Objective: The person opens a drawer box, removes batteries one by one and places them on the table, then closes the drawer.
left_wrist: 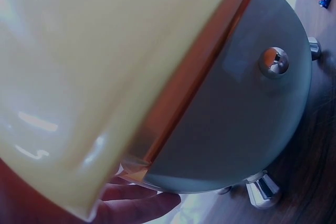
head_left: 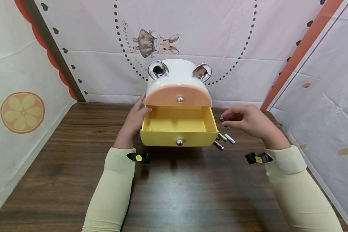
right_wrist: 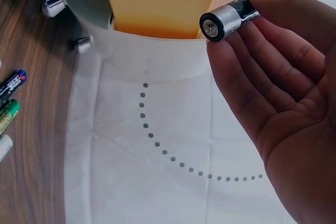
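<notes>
My right hand [head_left: 246, 120] pinches a black-and-silver battery [right_wrist: 226, 20] between thumb and fingertips, to the right of the small cabinet [head_left: 177, 72]. White with silver ears, this cabinet has an upper peach drawer [head_left: 162, 96], shut, and a lower yellow drawer [head_left: 159, 138] pulled out. Nothing shows inside the yellow drawer. On the cabinet's left side rests my left hand [head_left: 131, 125], fingers fairly straight along the wall and thumb at the drawer's edge. In the left wrist view its fingers [left_wrist: 139, 205] show beneath the cabinet's curved side.
Loose batteries lie on the wooden table right of the drawer: a brown one [head_left: 218, 145], a green one [head_left: 222, 137] and a silver-blue one [head_left: 230, 139] among them. A printed cloth [head_left: 220, 38] hangs behind the cabinet, with similar cloth on both sides.
</notes>
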{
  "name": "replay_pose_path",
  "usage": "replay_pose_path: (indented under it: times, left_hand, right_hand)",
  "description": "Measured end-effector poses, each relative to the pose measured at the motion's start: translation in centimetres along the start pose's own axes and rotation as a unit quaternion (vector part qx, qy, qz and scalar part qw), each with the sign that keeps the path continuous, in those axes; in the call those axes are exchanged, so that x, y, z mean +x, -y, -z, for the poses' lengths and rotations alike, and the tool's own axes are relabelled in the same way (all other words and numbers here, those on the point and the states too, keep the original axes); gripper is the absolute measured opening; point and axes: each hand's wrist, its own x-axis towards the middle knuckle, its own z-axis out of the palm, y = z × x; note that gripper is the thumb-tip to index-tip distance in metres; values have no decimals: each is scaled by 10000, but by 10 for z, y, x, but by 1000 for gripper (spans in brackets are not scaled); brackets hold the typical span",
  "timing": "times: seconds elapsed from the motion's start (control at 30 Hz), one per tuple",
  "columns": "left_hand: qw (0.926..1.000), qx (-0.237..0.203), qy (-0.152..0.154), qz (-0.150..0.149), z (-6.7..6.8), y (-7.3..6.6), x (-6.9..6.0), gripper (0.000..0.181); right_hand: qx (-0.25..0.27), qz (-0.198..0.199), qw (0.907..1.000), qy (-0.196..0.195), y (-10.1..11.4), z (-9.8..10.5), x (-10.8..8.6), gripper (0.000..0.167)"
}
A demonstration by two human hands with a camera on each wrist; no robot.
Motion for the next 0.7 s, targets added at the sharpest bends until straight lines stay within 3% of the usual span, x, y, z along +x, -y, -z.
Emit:
replay_pose_path:
  times: [0.43, 0.7]
  left_hand:
    - [10000, -42, 1, 6, 0, 0, 1, 69]
    - [10000, -41, 1, 12, 1, 1, 2, 70]
  right_hand:
    - [-30, -244, 9996, -131, -16, -8, -3, 14]
    - [-125, -327, 9994, 5, -30, -14, -3, 14]
